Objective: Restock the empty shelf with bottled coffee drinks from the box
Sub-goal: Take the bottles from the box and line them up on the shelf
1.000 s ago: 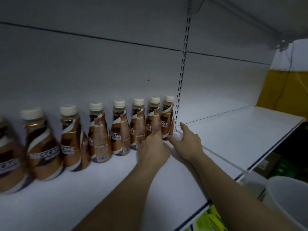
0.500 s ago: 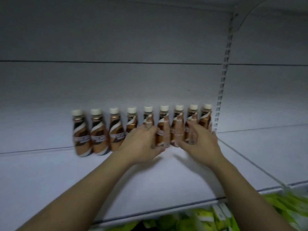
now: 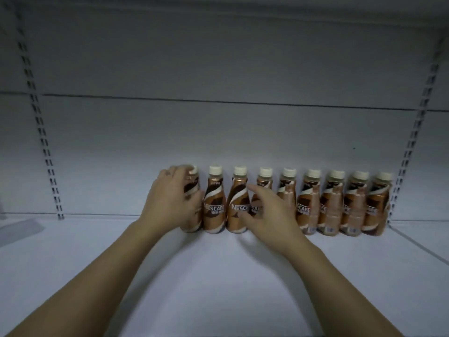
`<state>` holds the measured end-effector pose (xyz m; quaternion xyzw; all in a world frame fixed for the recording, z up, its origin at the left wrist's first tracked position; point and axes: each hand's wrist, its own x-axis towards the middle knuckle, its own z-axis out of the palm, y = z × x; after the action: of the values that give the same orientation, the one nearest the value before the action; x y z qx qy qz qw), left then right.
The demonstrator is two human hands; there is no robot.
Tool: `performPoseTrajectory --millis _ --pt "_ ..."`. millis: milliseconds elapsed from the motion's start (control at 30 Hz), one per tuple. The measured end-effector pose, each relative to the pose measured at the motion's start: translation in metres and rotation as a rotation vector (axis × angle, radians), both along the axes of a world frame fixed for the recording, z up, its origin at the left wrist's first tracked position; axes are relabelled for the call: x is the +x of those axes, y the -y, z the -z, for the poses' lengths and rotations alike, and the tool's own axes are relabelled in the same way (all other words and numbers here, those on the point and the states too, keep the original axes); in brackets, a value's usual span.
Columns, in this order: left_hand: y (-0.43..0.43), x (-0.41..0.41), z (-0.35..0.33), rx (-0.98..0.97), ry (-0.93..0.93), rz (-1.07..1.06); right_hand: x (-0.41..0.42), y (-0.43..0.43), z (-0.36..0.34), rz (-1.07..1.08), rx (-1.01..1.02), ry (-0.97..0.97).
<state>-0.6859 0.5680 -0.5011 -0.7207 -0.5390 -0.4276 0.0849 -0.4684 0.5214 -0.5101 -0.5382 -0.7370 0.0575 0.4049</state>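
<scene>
Several brown bottled coffee drinks with cream caps stand in one row against the back wall of the white shelf (image 3: 218, 276). My left hand (image 3: 170, 203) wraps the leftmost bottle (image 3: 192, 188), which stands on the shelf. My right hand (image 3: 267, 215) hovers with spread fingers in front of the third bottle (image 3: 237, 207) and the fourth bottle (image 3: 263, 177), its fingertips touching or nearly touching them. The rightmost bottle (image 3: 376, 207) stands beside the right slotted upright (image 3: 413, 142). The box is not in view.
A second slotted upright (image 3: 41, 132) runs down the back wall at the left. A pale flat object (image 3: 17, 229) lies at the far left of the shelf. A seam (image 3: 418, 244) marks the adjoining shelf on the right.
The view has swung left and squared up to the shelf. Both hands have moved left along the row; my left hand now grips the leftmost bottle, my right hand has opened near the third.
</scene>
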Motion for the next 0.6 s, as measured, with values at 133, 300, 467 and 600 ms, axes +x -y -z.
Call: performPoseTrajectory --millis 133,300,467,600 --pt "-0.022 -0.006 0.008 -0.078 0.256 0.018 -0.018 -0.02 -0.009 0.044 0.02 -0.044" --pt "-0.041 -0.015 0.035 -0.251 0.359 0.068 -0.045 -0.04 -0.023 0.098 0.116 -0.061" --pt "-0.041 -0.018 0.053 -0.385 0.328 0.102 -0.07 -0.061 -0.019 0.156 0.082 0.05" --pt "-0.049 -0.025 0.057 -0.478 0.35 0.133 -0.08 -0.072 -0.019 0.175 0.067 0.038"
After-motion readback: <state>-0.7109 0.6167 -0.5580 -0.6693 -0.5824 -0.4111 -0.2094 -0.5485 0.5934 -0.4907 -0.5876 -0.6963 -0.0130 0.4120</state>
